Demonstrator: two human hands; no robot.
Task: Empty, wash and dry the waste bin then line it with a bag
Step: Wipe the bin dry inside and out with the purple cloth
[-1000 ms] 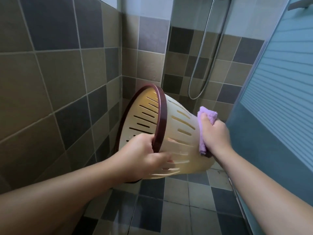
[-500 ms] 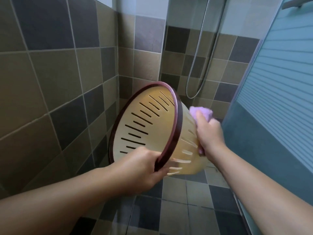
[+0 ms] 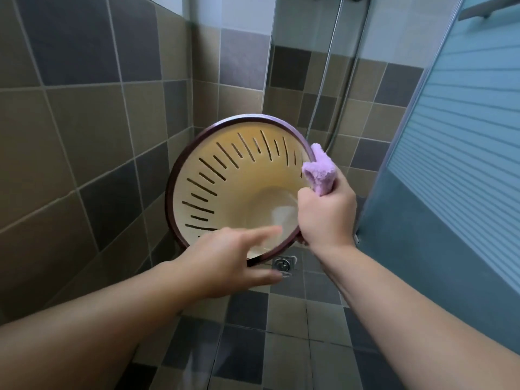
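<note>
I hold a cream waste bin [image 3: 233, 187] with slotted walls and a dark maroon rim in the air, its mouth turned toward me, and nothing lies inside it. My left hand [image 3: 225, 263] grips the lower rim, the blurred index finger inside the bin and the other fingers under it. My right hand [image 3: 326, 215] is closed on a purple cloth [image 3: 319, 171] at the right side of the rim, in front of the bin's right edge. No bag is in view.
Tiled walls close in at left and behind. A shower hose [image 3: 329, 80] hangs on the back wall. A frosted glass door [image 3: 464, 136] stands at right. A metal floor drain [image 3: 282, 264] sits just below the bin.
The bin has turned from side-on until its mouth faces me. My right hand with the cloth came from the outer wall round to the rim. My left hand shifted along the lower rim.
</note>
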